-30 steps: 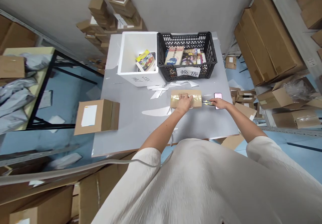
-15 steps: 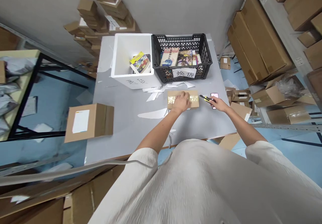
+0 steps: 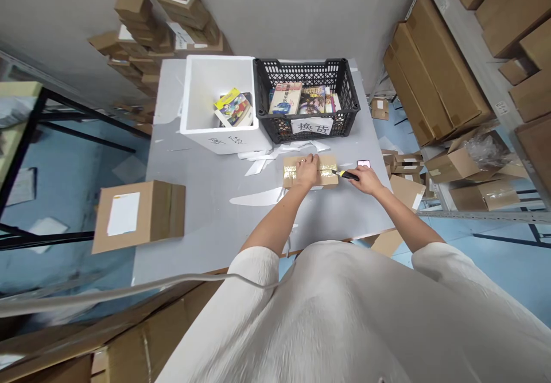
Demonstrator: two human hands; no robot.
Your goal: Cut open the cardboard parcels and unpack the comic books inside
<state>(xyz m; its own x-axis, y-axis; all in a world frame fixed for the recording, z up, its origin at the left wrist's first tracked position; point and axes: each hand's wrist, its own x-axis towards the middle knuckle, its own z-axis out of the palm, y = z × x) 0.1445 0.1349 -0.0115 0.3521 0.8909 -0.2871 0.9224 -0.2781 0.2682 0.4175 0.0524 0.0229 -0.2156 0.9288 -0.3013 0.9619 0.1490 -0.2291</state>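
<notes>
A flat cardboard parcel (image 3: pixel 328 168) sealed with shiny clear tape lies on the grey table (image 3: pixel 202 199), in front of the black crate. My left hand (image 3: pixel 306 170) rests on top of it, fingers spread flat, pressing it down. My right hand (image 3: pixel 365 180) is closed around a yellow and black utility knife (image 3: pixel 344 174). The blade end points left and touches the parcel's right edge. A pink phone (image 3: pixel 364 163) lies just behind my right hand.
A white foam box (image 3: pixel 196 124) and a black plastic crate (image 3: pixel 307 127), both holding books, stand at the table's far side. A bigger labelled carton (image 3: pixel 138 215) sits at the left edge. White paper strips (image 3: pixel 258 162) litter the table. Cardboard boxes fill shelves (image 3: pixel 469 67) on the right.
My right hand picked the knife up from beside the phone and brought it left to the parcel's right edge. My left hand stayed on the parcel.
</notes>
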